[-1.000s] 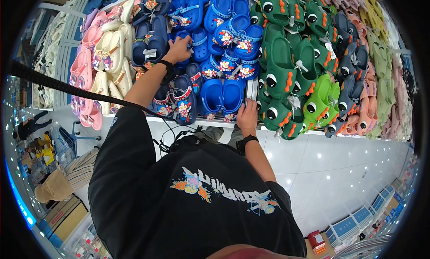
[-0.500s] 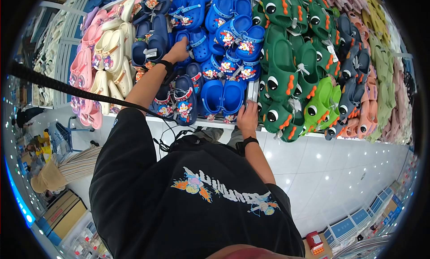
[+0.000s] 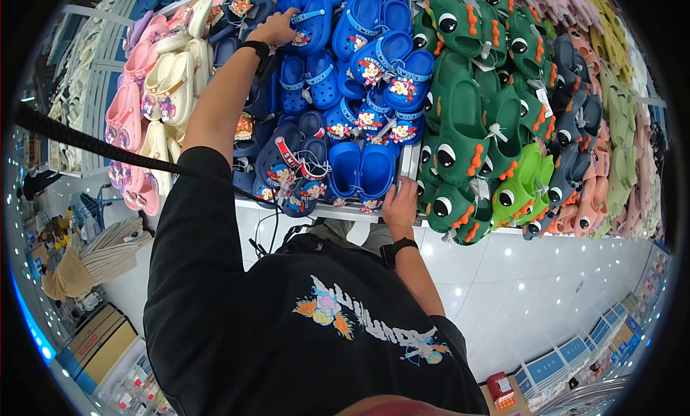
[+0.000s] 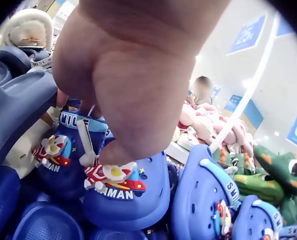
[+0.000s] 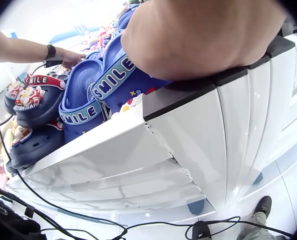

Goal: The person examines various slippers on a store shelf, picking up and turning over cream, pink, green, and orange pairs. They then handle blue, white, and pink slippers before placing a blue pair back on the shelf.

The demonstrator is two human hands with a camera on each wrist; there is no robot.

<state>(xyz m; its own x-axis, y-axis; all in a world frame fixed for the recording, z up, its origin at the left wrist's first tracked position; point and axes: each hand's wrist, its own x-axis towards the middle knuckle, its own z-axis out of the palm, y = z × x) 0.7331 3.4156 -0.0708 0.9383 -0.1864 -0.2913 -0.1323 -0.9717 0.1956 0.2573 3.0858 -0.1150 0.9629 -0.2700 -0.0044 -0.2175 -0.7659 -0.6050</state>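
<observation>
Blue clogs point(image 3: 309, 31) with light-blue SMILE straps and character charms are piled on the display. At the back of that pile is my left hand point(image 3: 274, 29), its fingers bent over a blue clog. The left wrist view shows the thumb of this left hand point(image 4: 133, 85) against a charm-covered blue clog point(image 4: 138, 200), with the other fingers mostly hidden behind the palm. My right hand point(image 3: 400, 209) rests on the front rim of the display, beside an upright blue pair point(image 3: 361, 168); its fingers look extended. In the right wrist view, the right hand point(image 5: 198, 40) covers part of the dark-topped rim point(image 5: 181, 95).
Navy clogs point(image 3: 287, 161) lie left of the blue ones, then cream point(image 3: 169, 78) and pink point(image 3: 123, 114) pairs. Green dinosaur clogs point(image 3: 460, 128) fill the right side. A black cable point(image 3: 108, 151) crosses the left arm. Another person point(image 3: 93, 261) is at the left.
My left hand has moved away from the lower blue clogs to one farther back. My right hand stays at the rim. The view has shifted slightly, and the front navy clogs lie at a different angle.
</observation>
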